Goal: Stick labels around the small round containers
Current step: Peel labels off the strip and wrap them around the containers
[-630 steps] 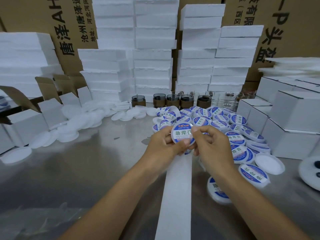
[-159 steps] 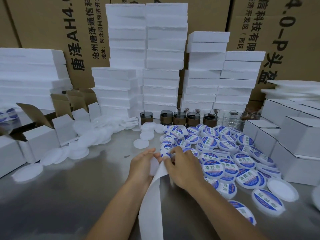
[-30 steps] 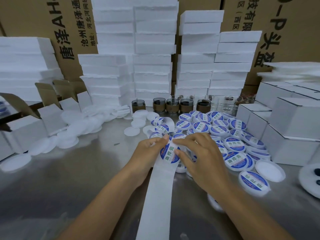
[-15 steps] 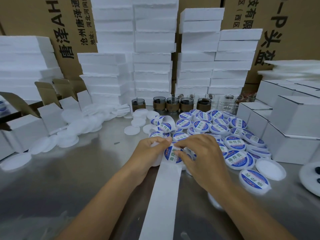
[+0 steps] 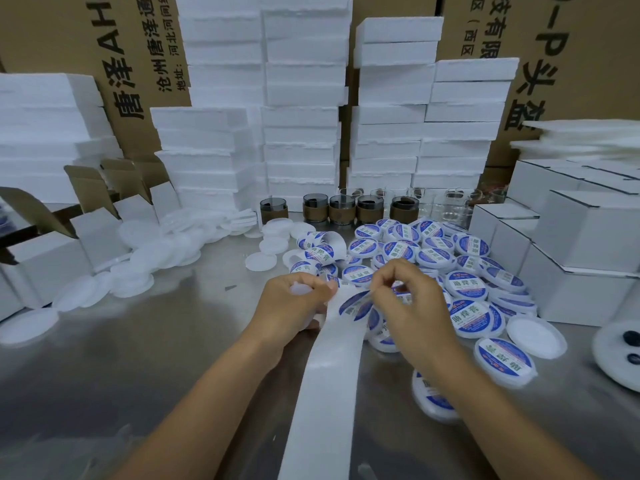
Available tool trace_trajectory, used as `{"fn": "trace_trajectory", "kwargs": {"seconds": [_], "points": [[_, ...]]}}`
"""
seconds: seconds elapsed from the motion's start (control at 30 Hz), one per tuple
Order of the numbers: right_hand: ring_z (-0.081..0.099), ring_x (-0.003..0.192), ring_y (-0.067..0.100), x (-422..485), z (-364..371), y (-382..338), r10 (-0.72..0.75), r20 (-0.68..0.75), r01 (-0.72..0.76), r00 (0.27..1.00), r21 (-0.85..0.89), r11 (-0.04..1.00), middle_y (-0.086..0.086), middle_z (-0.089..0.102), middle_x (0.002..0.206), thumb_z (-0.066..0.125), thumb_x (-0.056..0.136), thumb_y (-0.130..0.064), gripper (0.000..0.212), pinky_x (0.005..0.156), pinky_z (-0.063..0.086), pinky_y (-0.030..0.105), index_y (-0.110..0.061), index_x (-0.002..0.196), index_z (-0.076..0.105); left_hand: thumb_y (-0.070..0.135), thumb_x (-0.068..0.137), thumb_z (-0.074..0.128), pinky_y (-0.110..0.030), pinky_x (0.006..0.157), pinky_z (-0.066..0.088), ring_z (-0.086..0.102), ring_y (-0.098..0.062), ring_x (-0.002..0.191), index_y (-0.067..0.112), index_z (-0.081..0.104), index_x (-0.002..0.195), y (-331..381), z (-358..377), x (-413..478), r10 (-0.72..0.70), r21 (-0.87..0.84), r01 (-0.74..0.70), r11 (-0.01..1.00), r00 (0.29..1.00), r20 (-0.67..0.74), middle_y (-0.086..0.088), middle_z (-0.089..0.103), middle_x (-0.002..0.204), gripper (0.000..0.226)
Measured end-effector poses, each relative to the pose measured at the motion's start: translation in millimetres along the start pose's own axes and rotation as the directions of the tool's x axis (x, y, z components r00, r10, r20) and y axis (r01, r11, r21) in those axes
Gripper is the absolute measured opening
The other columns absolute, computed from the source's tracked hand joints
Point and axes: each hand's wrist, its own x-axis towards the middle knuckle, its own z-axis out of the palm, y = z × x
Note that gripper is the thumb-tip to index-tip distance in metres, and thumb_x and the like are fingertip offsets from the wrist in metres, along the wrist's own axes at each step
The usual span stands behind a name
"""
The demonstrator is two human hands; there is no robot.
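Observation:
My left hand (image 5: 291, 308) grips a plain white round container (image 5: 300, 289) and holds down the top of the white backing strip (image 5: 329, 382), which runs toward me across the steel table (image 5: 138, 358). My right hand (image 5: 407, 303) pinches the edge of a round blue-and-white label (image 5: 355, 304) that is lifting off the strip. A curled length of the label roll (image 5: 320, 249) lies just beyond my hands. Several labelled containers (image 5: 471, 313) are heaped to the right.
Loose white lids (image 5: 152, 261) spread over the left of the table. White boxes (image 5: 588, 258) stand at the right, open cartons (image 5: 45, 251) at the left. Brown-banded glass cups (image 5: 343, 209) line the back before stacked foam blocks (image 5: 301, 133).
My right hand has risen and is peeling the blue label up from the backing strip. My left hand stays on the white container and the strip.

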Motion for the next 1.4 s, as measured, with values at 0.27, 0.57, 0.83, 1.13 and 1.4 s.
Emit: {"fn": "trace_trajectory", "kwargs": {"seconds": [0.27, 0.57, 0.83, 1.13, 1.4], "points": [[0.038, 0.049, 0.001, 7, -5, 2, 0.232, -0.251, -0.176, 0.940, 0.225, 0.958, -0.003, 0.048, 0.059, 0.050, 0.087, -0.005, 0.023, 0.046, 0.034, 0.008, -0.011, 0.065, 0.051, 0.029, 0.075, 0.077, -0.020, 0.046, 0.044, 0.054, -0.003, 0.042, 0.023, 0.067, 0.054, 2, -7, 5, 0.080, 0.130, -0.072, 0.989, 0.995, -0.062, 0.009, 0.061, 0.049, 0.024], [0.050, 0.057, 0.008, 12, -10, -6, 0.460, -0.078, -0.316, 0.884, 0.625, 0.713, -0.009, 0.056, 0.053, 0.057, 0.084, -0.003, 0.027, 0.058, 0.038, 0.024, -0.019, 0.063, 0.059, 0.033, 0.094, 0.050, -0.024, 0.045, 0.051, 0.060, -0.016, 0.047, 0.012, 0.059, 0.067, 27, -25, 2, -0.041, -0.467, -0.030, 0.884, 0.989, -0.141, -0.004, 0.064, 0.058, 0.035], [0.042, 0.048, 0.005, -4, 2, -26, 0.189, 0.236, -0.297, 0.953, 0.617, 0.729, -0.006, 0.058, 0.058, 0.077, 0.056, -0.023, 0.012, 0.050, 0.034, 0.017, -0.021, 0.059, 0.065, 0.048, 0.096, 0.034, -0.026, 0.054, 0.056, 0.068, -0.023, 0.065, 0.009, 0.061, 0.084, 21, 6, -11, 0.002, -0.685, 0.212, 0.697, 0.955, 0.297, -0.013, 0.071, 0.077, 0.049], [0.049, 0.052, 0.001, -10, 13, -26, 0.140, 0.256, -0.254, 0.956, 0.492, 0.833, -0.008, 0.071, 0.081, 0.071, 0.074, 0.001, 0.027, 0.049, 0.037, 0.006, -0.017, 0.058, 0.060, 0.050, 0.095, 0.029, -0.028, 0.063, 0.057, 0.070, -0.022, 0.071, 0.008, 0.065, 0.071, 14, 14, -12, 0.040, -0.674, 0.187, 0.714, 0.951, 0.306, -0.011, 0.070, 0.077, 0.061], [0.054, 0.052, -0.002, -6, 13, -19, 0.254, 0.179, -0.306, 0.951, 0.405, 0.862, -0.002, 0.062, 0.064, 0.074, 0.074, -0.010, 0.016, 0.047, 0.038, 0.007, -0.014, 0.065, 0.062, 0.048, 0.097, 0.027, -0.027, 0.059, 0.058, 0.070, -0.020, 0.065, 0.005, 0.059, 0.075, 13, 15, -12, 0.057, -0.697, 0.185, 0.693, 0.949, 0.309, -0.013, 0.071, 0.074, 0.058]]}}
